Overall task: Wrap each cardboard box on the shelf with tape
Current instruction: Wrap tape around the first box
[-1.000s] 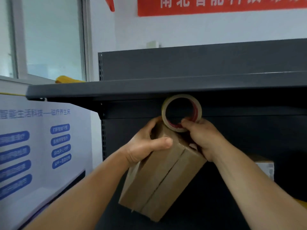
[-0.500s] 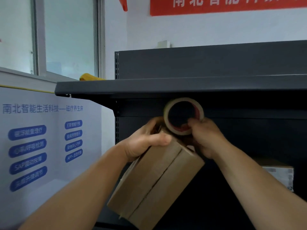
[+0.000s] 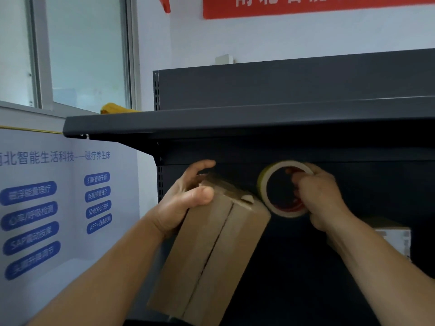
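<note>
A long brown cardboard box (image 3: pixel 211 250) is tilted in front of the dark shelf, its flap seam facing me. My left hand (image 3: pixel 186 198) grips its upper end, thumb across the near face and fingers curled over the top. To the right, my right hand (image 3: pixel 322 198) holds a roll of tape (image 3: pixel 264 184) by its ring, fingers hooked through the red core. The roll sits just off the box's top right corner. A strip of tape seems to run across the box's top end, partly hidden.
A dark metal shelf board (image 3: pixel 235 123) juts out just above my hands. Another cardboard box (image 3: pixel 395 238) rests on the lower shelf behind my right forearm. A white panel with blue labels (image 3: pixel 47 208) stands to the left, below a window.
My right hand has carried the roll to the right, off the box's top end. The box and my left hand have stayed roughly where they were.
</note>
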Motion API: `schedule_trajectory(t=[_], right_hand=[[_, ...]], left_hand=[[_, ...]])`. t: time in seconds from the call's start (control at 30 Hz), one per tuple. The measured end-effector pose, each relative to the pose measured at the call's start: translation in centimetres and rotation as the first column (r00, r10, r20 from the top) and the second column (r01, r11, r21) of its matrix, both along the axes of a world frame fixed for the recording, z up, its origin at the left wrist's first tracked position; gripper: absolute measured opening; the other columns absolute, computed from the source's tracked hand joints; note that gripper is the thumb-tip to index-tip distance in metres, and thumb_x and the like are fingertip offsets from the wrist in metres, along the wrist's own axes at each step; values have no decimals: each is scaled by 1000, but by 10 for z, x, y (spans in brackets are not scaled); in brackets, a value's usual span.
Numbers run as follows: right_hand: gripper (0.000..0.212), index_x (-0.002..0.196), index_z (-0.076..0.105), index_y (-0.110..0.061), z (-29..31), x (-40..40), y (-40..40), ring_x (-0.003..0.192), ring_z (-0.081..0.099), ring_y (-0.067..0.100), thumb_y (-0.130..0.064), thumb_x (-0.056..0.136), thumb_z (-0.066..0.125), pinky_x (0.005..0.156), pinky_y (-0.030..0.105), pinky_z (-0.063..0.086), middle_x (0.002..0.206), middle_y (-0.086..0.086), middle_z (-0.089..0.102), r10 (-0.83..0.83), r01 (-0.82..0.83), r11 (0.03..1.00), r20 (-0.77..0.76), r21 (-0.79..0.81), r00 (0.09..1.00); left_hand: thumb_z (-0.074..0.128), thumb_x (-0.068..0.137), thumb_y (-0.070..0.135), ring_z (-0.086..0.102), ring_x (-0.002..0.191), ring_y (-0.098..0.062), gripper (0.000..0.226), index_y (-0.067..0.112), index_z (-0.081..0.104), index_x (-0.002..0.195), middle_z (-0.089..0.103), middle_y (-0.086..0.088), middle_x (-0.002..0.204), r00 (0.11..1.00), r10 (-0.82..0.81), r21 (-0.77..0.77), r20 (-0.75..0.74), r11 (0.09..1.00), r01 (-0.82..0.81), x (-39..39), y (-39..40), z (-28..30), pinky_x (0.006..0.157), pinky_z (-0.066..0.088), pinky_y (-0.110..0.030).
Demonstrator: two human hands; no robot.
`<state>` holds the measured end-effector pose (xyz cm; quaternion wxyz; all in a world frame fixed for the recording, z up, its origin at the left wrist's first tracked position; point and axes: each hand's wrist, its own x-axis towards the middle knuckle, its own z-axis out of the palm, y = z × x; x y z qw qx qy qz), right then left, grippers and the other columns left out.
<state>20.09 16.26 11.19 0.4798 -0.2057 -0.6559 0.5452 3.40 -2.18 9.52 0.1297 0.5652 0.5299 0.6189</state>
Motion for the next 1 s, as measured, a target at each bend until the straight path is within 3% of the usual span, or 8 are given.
schedule_trajectory(t=[0.23,0.4,0.57,0.67,0.77,0.87,0.93,1.0], right_hand=[[27,82,62,-28,-33,-10,-10,79,61,16,-2,87,54,61,27,47,85,0,65,46,-47,999,71,21,996],[29,76,62,-30,-42,-31,-23,77,59,12,-7,91,53,68,28,49,80,-5,64,88,-96,993,112,72,990],[26,86,63,-32,-41,-46,-35,78,58,9,-8,90,52,61,25,47,85,-5,64,154,-172,979,150,111,977],[29,99,66,-27,-40,-46,-36,88,64,20,-5,87,53,70,30,52,95,4,68,275,-274,962,95,-24,957],[26,102,63,-24,-45,-48,-37,95,64,25,-6,84,57,83,41,53,101,8,67,280,-274,951,23,-145,960],[24,104,58,-17,-50,-52,-38,95,64,26,-8,82,61,93,49,49,104,12,67,241,-251,924,-71,-287,968],[25,107,57,-13,-54,-53,-42,95,63,25,-8,83,62,95,49,48,103,12,66,241,-279,881,-146,-382,959],[27,109,58,-13,-59,-55,-48,99,63,26,-9,83,63,95,49,49,104,12,66,254,-339,809,-233,-480,939]], left_hand=[[86,36,63,61,94,-34,103,29,49,126,58,-16,113,992,-21,68,124,998,13,-13,-8,-15,80,53,-47],[87,34,62,67,88,-26,101,28,51,122,69,-3,104,978,-24,160,207,987,-10,-17,-21,-31,69,59,-40],[85,38,64,65,97,-33,100,30,51,126,57,-14,125,961,-1,163,277,986,-46,-24,-40,-47,72,58,-44],[80,43,69,62,104,-34,97,28,52,126,58,-13,125,980,84,48,179,994,-94,-25,-49,-43,82,56,-48],[64,62,63,51,119,-39,64,38,57,120,48,-11,136,981,190,-57,25,980,-188,-25,-57,-29,98,42,-61],[44,71,56,38,131,-13,44,52,61,112,39,16,142,932,313,-138,-181,931,-339,-21,-63,-15,110,32,-42],[43,78,46,43,122,-4,36,55,62,106,44,26,132,915,343,-147,-215,914,-377,-16,-63,-11,102,38,-31],[44,84,47,51,110,-5,27,53,63,104,51,24,120,921,350,-145,-168,916,-375,-12,-61,-12,88,46,-26]])
